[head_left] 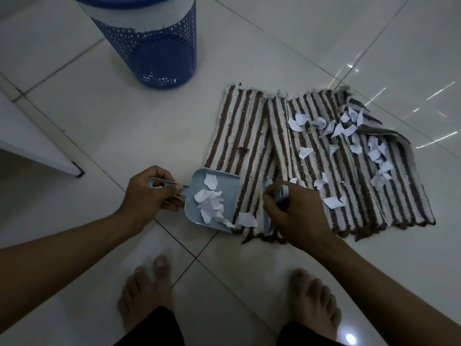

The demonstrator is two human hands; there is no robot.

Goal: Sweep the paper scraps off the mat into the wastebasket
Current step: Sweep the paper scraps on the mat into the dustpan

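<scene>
While the wastebasket (154,46) sits well apart at the far left, blue mesh with a white liner, its contents can't be read from here; left hand (149,193) has its fingers closed round the handle of the pale blue dustpan (212,201), lip resting on the mat's near-left edge; pan holds a loose heap of crumpled paper scraps (212,201), one more scrap (247,219) lying just at the lip, not yet in; right hand (291,216) is clenched on the small brush (277,198), bristles down on the striped mat (249,126) just beside the pan; most scraps (349,136) lie scattered over the right half of the mat, near the folded-over corner.

Risks, as I judge them: pan is already fairly full and the paper is light, so a tilt or quick carry to the basket could spill it on the floor tiles (99,121); hard strokes could drag or bunch the mat; scraps may snag in the weave or hide under the fold.
</scene>
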